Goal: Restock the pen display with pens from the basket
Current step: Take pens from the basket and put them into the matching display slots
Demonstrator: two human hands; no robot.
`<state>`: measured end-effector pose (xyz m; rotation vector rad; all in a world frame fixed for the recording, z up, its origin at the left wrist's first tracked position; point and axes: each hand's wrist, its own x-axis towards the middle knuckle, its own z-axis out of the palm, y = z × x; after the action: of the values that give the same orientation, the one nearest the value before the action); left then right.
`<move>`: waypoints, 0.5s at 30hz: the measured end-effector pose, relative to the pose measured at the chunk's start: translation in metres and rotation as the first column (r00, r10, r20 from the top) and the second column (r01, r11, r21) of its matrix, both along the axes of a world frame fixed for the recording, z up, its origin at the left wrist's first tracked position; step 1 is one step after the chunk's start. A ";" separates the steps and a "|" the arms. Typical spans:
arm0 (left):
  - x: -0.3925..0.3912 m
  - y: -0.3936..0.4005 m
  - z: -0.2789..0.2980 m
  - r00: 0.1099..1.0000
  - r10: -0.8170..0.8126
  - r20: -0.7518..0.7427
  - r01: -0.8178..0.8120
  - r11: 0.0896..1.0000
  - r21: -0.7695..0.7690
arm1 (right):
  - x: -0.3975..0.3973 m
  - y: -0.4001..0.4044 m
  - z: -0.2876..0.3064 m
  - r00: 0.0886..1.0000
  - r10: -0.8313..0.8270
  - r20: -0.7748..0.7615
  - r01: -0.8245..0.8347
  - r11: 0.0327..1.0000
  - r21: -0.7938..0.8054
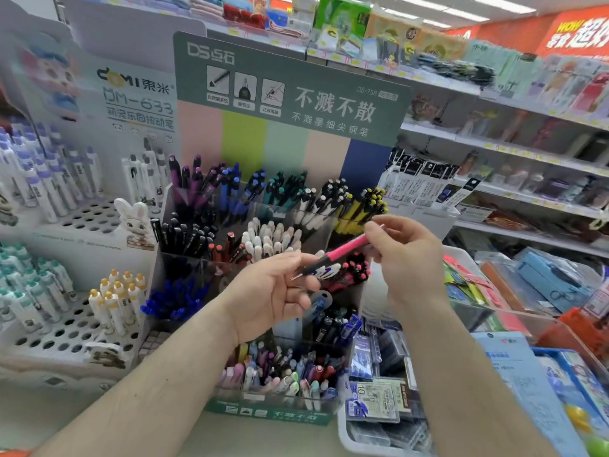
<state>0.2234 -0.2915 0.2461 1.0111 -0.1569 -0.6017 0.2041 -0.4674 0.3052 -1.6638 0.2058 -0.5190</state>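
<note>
Both hands pinch one pink pen [342, 250] mid-frame: left hand [273, 291] near its tip, right hand [405, 255] at its top; fumbled, it could drop into the wrong compartment of the crowded pen display [260, 242]

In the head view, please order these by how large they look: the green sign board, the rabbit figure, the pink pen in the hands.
1. Green sign board, largest by far.
2. Rabbit figure.
3. Pink pen, longer than the rabbit figure but much thinner; it is nearer the camera, so places 2 and 3 are unsure.
</note>
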 end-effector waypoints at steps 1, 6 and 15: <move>-0.002 0.000 -0.001 0.999 0.039 -0.005 -0.040 0.998 -0.049 | 0.001 -0.007 -0.002 0.998 -0.054 -0.020 0.056 0.990 0.126; -0.002 -0.012 -0.002 0.990 0.138 -0.014 -0.138 0.976 -0.168 | -0.004 -0.021 -0.022 0.987 -0.117 -0.109 0.151 0.907 0.394; -0.005 -0.026 0.003 0.996 0.089 -0.027 -0.093 0.977 -0.191 | -0.004 -0.034 -0.016 0.943 -0.334 -0.004 0.305 0.856 0.419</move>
<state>0.2184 -0.3177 0.2493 0.8212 -0.1482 -0.5022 0.2001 -0.5018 0.2888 -1.1957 0.5141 -0.7273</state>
